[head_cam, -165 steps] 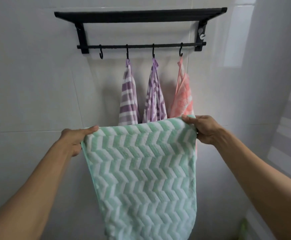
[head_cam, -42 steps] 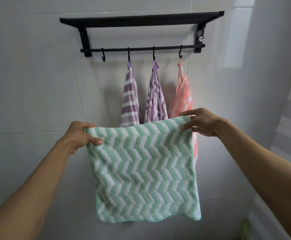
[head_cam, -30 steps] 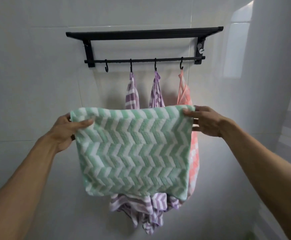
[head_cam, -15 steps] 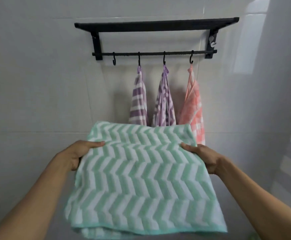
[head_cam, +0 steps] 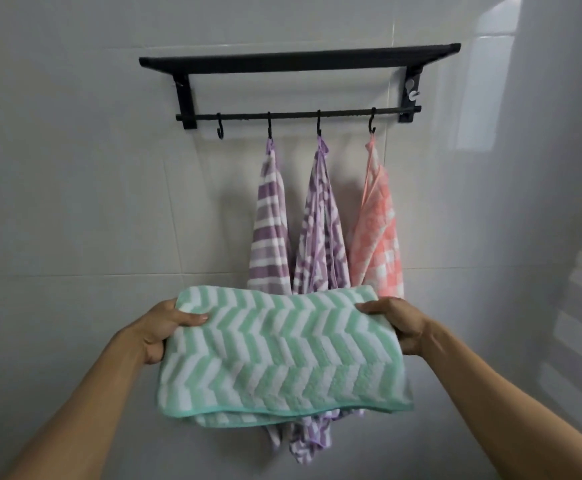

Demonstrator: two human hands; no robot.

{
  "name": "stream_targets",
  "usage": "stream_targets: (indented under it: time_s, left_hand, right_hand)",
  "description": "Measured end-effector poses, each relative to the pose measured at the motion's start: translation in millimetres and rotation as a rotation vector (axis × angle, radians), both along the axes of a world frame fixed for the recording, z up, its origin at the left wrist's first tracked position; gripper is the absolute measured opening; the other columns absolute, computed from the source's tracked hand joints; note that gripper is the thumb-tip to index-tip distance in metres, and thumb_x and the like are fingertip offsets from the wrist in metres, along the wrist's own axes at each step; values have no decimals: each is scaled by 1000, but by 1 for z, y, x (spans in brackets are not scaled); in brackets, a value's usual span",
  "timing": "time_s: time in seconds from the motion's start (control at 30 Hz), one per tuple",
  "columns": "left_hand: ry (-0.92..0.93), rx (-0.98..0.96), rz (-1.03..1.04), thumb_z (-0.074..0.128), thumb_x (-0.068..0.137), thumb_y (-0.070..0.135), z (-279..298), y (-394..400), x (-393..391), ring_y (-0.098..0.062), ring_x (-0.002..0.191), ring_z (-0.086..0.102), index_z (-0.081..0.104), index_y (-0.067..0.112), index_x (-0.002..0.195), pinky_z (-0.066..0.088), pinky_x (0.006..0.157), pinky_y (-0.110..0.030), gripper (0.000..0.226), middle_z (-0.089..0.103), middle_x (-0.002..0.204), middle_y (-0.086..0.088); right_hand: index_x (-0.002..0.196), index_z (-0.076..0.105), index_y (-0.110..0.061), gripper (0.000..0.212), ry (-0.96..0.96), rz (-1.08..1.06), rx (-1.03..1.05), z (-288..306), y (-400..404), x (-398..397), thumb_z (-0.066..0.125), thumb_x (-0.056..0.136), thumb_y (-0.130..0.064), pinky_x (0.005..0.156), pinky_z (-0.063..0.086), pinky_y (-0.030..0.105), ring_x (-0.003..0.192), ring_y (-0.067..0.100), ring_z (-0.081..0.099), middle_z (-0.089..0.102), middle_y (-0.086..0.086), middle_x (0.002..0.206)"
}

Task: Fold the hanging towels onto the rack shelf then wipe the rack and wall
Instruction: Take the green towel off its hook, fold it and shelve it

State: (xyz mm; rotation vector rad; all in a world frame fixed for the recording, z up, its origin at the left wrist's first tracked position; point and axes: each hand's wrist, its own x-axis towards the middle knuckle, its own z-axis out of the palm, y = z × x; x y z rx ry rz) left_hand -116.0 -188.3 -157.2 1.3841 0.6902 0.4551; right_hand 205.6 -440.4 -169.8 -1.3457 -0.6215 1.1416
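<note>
Head view: the green towel [head_cam: 282, 351] is held flat and folded in front of the chest, below the rack [head_cam: 300, 62] and well short of its shelf. The left hand [head_cam: 164, 329] grips the towel's left far corner, thumb on top and fingers curled under; the right hand [head_cam: 398, 323] grips the right far corner the same way. The two hands are apart, one at each side of the cloth. The near hem sags a little over the layers beneath

Behind it three more towels hang from hooks on the bar [head_cam: 296, 115]: a purple striped towel [head_cam: 270, 233], a purple patterned towel [head_cam: 320, 237] and a pink towel [head_cam: 377, 237]. The leftmost hook [head_cam: 219, 128] is bare

The cloth looks light, soft and limp, so it should droop wherever it is unsupported and the fold may slip open. Holding both layers at the folded edge, or a palm under the middle, seems best for lifting it to the shelf
</note>
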Motion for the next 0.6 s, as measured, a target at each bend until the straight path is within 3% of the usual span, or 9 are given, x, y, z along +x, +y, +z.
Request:
stream_targets:
  time_s: [0.07,0.17,0.23,0.33,0.4,0.47,0.5,0.6]
  left_hand:
    - [-96,109,79,103,29,17,25,2,2,-40,99,71,65,4,123,61,75,-51,102,72,116,-20]
    - [-357,305,235,84,62,6,84,8,-4,-35,102,71,66,3,121,61,77,-50,62,72,118,-17]
    - [-468,416,295,78,68,1,114,6,-10,-26,96,74,69,5,113,62,76,-44,46,75,112,-10]
    - [-490,481,368,84,64,2,125,-3,-12,-13,83,75,70,10,99,61,65,-28,39,76,96,0]
    - [-488,504,364,88,62,14,123,-8,-11,-12,82,74,67,3,103,61,66,-27,47,76,92,1]
    - [-493,521,351,70,87,10,123,-11,-10,-11,76,73,63,-1,111,60,66,-24,28,75,86,0]
    - [-494,464,372,59,92,4,124,-12,-11,-13,70,72,65,1,106,58,59,-22,15,75,80,0]
    - [-450,311,428,46,92,2,126,-6,-8,-24,62,68,68,8,88,55,48,-25,23,69,82,-11]
  right_hand:
    - [130,58,7,40,-151,-53,93,33,5,1,63,91,-4,97,51,61,106,43,68,68,28,120]
    - [118,67,-1,30,-303,-153,442,102,5,1,63,89,5,85,59,56,95,38,73,71,25,116]
    - [112,70,-9,33,-367,-210,633,135,1,-1,65,85,9,78,62,47,92,34,74,75,17,109]
    - [101,73,-7,31,-458,-329,654,133,3,-4,77,72,1,76,61,41,84,28,75,78,12,96]
    - [95,72,-3,30,-446,-332,635,119,5,-6,80,67,-7,74,60,38,81,26,75,77,12,90]
    - [89,65,-1,21,-416,-294,624,112,2,-7,80,75,-5,65,59,30,70,14,74,76,4,78]
    - [85,62,-6,13,-408,-306,602,114,-1,-10,74,82,-2,61,57,27,62,10,70,74,0,71]
    - [87,63,-11,24,-548,-365,557,121,0,-7,70,82,12,57,54,26,60,11,65,69,5,77]
